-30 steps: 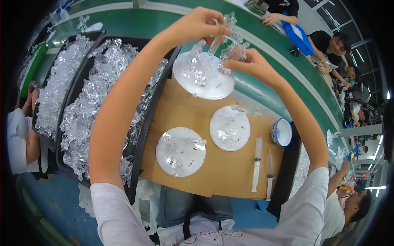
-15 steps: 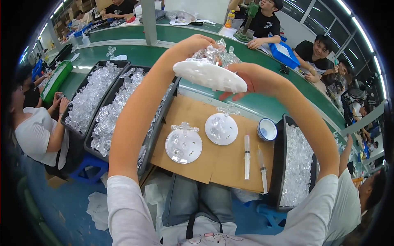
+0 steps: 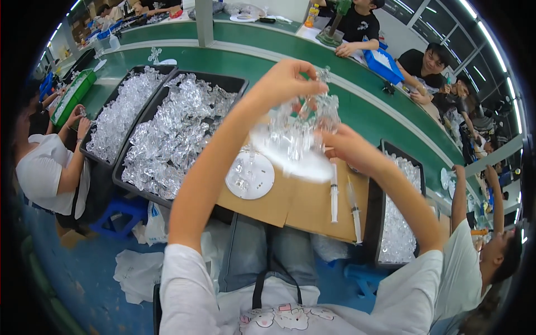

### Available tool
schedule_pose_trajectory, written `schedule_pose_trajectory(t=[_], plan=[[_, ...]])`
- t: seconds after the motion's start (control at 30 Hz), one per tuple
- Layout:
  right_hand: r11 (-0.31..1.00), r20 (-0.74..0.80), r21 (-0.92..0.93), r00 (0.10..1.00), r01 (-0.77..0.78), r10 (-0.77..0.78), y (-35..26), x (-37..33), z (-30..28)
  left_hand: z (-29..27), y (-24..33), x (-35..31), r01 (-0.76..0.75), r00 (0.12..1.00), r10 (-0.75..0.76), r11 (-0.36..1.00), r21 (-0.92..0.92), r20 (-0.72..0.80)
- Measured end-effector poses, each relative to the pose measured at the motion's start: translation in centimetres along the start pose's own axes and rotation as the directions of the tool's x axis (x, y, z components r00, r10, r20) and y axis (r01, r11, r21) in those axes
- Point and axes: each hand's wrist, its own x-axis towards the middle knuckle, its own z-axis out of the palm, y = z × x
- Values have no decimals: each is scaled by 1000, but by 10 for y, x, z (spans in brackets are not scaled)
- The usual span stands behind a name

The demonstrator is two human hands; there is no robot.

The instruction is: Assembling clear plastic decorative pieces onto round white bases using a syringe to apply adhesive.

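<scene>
Both my hands are raised over the bench around a clear plastic assembly point(image 3: 304, 120) on a white round base point(image 3: 298, 164), which is tilted and blurred by motion. My left hand point(image 3: 290, 84) pinches the assembly's upper part between thumb and fingers. Lower on its right side, my right hand point(image 3: 354, 148) grips it with curled fingers, partly hidden by the clear parts. Below lies another white disc point(image 3: 259, 181) with a clear piece on it, flat on brown cardboard point(image 3: 268, 209). To its right rest a syringe point(image 3: 334, 195) and a second syringe point(image 3: 354, 209).
Black bins full of clear plastic pieces stand on my left point(image 3: 237, 85) and right point(image 3: 378, 223). Past the cardboard runs a green bench point(image 3: 379, 114) with a pale divider. A metal post point(image 3: 203, 25) rises from it. Co-workers sit opposite and at both sides.
The assembly has come lower and nearer, its base turning from underside showing to upper face showing. My right hand has moved down with it. The held base now covers the second disc and bowl.
</scene>
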Motion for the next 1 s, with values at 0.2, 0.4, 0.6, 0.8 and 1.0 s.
schedule_pose_trajectory(t=[0.2, 0.4, 0.6, 0.8, 1.0], plan=[[997, 41, -51, 998, 58, -56, 117, -38, 26, 72, -78, -72, -143, 958, 150, 989, 44, -244], [993, -254, 114, 967, 16, 13, 188, -47, 60, 96, -136, -80, 190, 975, -200, 976, -111, -96], [954, -452, -299, 878, 14, -155, 222, -40, 54, 113, -149, -94, 91, 984, -104, 992, -91, -144], [931, -532, -346, 841, -115, -94, 212, -44, 62, 137, -143, -205, 236, 698, -110, 968, 83, -708], [681, -457, -730, 781, -58, -424, 209, -45, 69, 179, -182, -232, 220, 825, -528, 631, -744, -204]])
